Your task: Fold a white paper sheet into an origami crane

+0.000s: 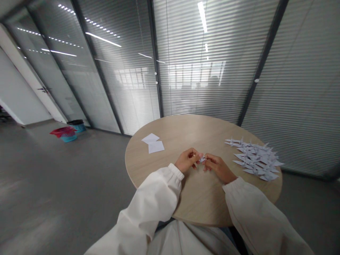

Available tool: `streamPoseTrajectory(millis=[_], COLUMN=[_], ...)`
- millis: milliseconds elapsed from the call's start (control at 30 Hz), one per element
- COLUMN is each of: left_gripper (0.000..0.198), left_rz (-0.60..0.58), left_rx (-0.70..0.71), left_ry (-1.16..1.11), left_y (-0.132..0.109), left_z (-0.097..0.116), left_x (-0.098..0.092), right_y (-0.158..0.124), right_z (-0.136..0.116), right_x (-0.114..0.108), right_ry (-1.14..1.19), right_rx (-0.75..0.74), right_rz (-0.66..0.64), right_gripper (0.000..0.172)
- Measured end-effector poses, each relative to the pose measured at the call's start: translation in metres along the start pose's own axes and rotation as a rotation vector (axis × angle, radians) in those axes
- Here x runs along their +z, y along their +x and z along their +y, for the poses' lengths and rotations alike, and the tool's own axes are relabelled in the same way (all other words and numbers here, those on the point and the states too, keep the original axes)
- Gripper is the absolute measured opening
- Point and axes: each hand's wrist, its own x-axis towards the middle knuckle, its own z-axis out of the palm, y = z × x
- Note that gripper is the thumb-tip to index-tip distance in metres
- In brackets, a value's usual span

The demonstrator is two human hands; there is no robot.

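A small piece of folded white paper is held between my two hands over the middle of the round table. My left hand pinches it from the left, fingers curled. From the right, my right hand has its fingertips closed on the same piece. The fingers partly cover its shape. Two white paper sheets lie overlapping at the left of the table. Several folded white paper cranes are clustered on the table's right side.
The round wooden table stands before a glass partition with blinds. On the floor at the left are a blue bin with a red liner and another with a black liner. A door is at the far left.
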Motion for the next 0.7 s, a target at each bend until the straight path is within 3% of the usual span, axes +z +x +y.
streamPoseTrajectory(millis=[367,700], left_gripper=[0.045,0.047], left_rz=[-0.093,-0.171], left_rx=[-0.039,-0.09], left_ry=[-0.166,-0.163], left_y=[0.0009,0.0007], left_z=[-0.0043,-0.0061], left_x=[-0.0006,-0.0004], right_y=[-0.0017,-0.0024], right_z=[-0.0014,-0.0029], right_x=[-0.0027,-0.0026], right_ry=[0.03,0.05], right_rx=[-0.042,-0.046], right_rz=[0.018,0.041], right_gripper=[0.023,0.023])
